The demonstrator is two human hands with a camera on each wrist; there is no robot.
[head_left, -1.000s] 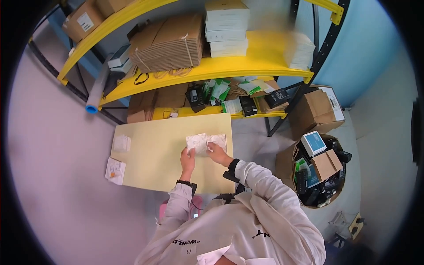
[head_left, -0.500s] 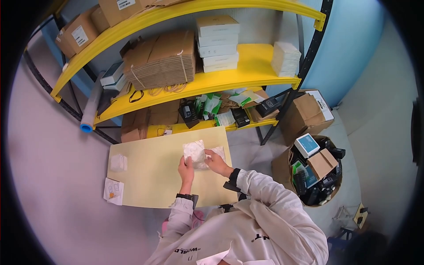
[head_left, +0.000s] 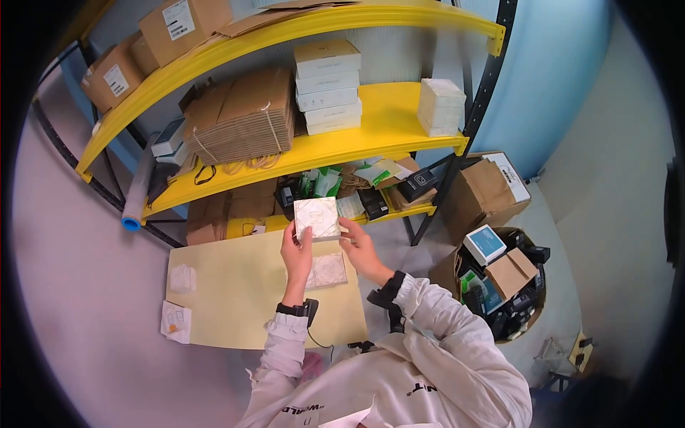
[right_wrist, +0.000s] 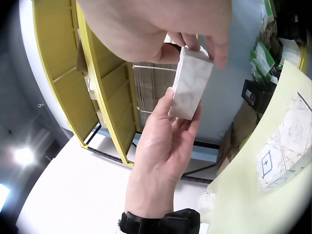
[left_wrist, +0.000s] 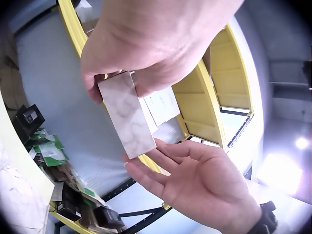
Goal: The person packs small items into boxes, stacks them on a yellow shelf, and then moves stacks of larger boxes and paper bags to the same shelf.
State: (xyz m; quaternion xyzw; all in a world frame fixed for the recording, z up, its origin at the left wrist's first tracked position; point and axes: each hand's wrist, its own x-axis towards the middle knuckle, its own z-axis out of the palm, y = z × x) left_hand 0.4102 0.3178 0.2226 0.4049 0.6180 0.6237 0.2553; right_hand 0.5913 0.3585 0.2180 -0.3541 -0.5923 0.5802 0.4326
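Observation:
A white marble-patterned box (head_left: 317, 218) with thin lines on its top is raised above the table. My left hand (head_left: 297, 251) grips its left end, thumb on the near face and fingers behind. In the right wrist view the left hand (right_wrist: 163, 151) has thumb and fingers on opposite sides of the box (right_wrist: 192, 85). My right hand (head_left: 365, 253) is at the other end, its fingers extended and fingertips right at the edge. The left wrist view shows that right hand (left_wrist: 195, 183) with its palm exposed. Similar marbled boxes (head_left: 328, 271) lie side by side on the table below.
The pale yellow table (head_left: 228, 307) carries a clear plastic bundle (head_left: 183, 279) and a printed white box (head_left: 175, 321) at its left. Behind stands a yellow shelf (head_left: 389, 107) with cartons and a white block (head_left: 440, 107). A full carton (head_left: 528, 314) stands right of the table.
Both hands have lifted the marbled box up and forward, off the boxes on the table. The right hand has shifted to its right end. The head view has tilted up.

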